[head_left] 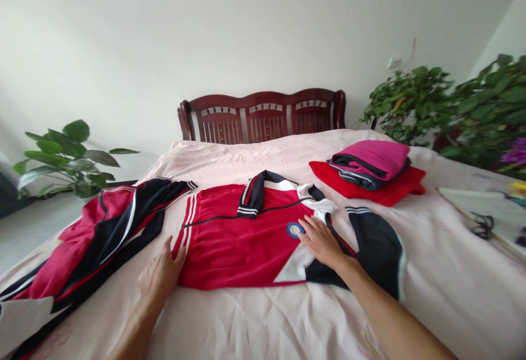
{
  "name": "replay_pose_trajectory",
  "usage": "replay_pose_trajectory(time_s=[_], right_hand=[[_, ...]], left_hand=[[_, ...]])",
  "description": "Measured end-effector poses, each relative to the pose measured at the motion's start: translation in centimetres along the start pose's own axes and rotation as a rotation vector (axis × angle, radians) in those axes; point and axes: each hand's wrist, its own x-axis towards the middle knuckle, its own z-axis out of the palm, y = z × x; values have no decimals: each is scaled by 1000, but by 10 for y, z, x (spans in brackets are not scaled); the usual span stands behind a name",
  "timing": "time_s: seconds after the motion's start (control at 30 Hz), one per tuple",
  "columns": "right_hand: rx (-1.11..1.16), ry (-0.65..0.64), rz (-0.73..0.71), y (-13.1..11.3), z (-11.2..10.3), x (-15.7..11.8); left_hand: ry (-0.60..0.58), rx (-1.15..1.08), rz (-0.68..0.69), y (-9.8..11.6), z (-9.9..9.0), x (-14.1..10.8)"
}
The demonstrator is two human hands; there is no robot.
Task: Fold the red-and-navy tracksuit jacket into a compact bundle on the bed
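Under the right hand (322, 242), by the left hand (161, 268), a red jacket (242, 239).

Head-worn camera, facing forward, down over pale sheet (230, 324).

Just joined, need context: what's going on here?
A person is handling a red jacket laid out on a bed. The left hand is at its striped hem; the right hand is by the round badge. One sleeve is folded across the front, the other sleeve spread out. A similar garment lies to the left; a clothes pile sits at back right.
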Motion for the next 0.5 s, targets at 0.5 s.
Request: replay_pose_trajectory(time_s=[0.5], right_hand=[[76, -94, 745, 54, -39, 69]], left_hand=[[-65, -23, -51, 10, -6, -8]])
